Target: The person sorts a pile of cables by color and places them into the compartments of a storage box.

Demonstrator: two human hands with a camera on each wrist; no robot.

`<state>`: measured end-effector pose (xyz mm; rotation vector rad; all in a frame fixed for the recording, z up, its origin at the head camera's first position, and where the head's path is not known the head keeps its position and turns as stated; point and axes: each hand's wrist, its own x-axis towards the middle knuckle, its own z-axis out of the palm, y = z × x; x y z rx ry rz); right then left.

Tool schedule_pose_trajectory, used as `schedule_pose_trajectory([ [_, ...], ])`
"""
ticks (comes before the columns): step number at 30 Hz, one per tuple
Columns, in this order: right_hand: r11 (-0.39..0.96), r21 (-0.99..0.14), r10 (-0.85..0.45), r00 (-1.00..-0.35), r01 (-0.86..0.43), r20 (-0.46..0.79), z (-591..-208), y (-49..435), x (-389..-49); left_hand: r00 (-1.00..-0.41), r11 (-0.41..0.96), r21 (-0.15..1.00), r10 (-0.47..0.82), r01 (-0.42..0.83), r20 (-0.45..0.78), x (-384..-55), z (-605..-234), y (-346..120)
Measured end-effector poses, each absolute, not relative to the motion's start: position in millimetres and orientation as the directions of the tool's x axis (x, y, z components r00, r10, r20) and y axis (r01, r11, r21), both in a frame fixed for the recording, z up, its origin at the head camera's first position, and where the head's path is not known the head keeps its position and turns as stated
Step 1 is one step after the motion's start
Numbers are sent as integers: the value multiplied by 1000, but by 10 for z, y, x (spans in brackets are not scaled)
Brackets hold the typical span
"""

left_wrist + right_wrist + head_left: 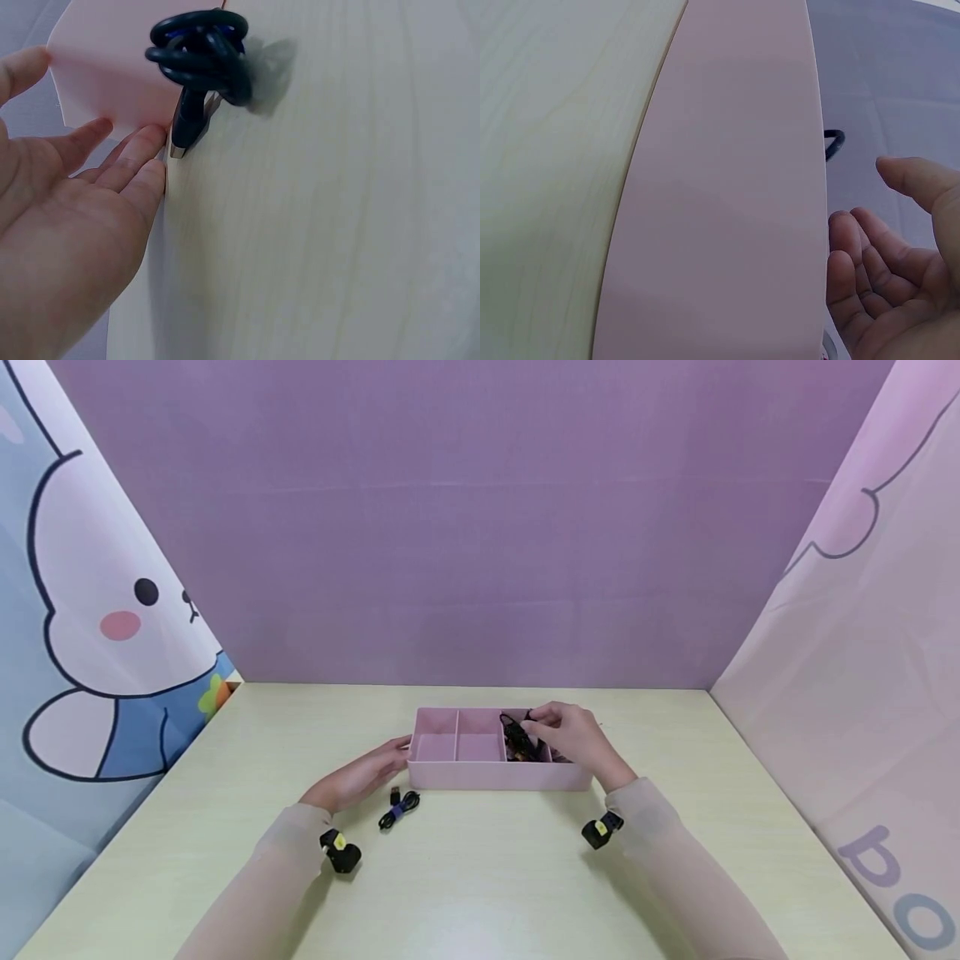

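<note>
A pink divided box (498, 777) sits on the table. My left hand (367, 774) has its fingertips against the box's left end, fingers fairly straight; the left wrist view shows the palm (67, 232) holding nothing. In front of that hand lies a coiled black USB cable (399, 810) with a blue-purple tie. My right hand (573, 732) is over the box's right part, beside a bundle of black cables (519, 739) in a compartment. In the right wrist view, its thumb (915, 178) stands apart from the curved fingers, with nothing visible between them. The front wall partly hides the fingertips.
The box's two left compartments (435, 745) show bare pink floors. Something dark, partly hidden under the right hand, lies in the rightmost compartment. A purple cloth wall (480, 527) rises behind the pale table (480, 877), with printed cloths at both sides.
</note>
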<state>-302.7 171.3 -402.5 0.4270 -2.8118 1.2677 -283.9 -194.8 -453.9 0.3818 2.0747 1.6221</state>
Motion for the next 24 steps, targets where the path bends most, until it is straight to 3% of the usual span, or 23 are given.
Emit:
schedule_pose_trajectory([
  [24,552,-728,-371,-901,-408,224,-3970,1534,-2876,-850,263,962,487,-74,-199,-2859,-4561,-1952],
])
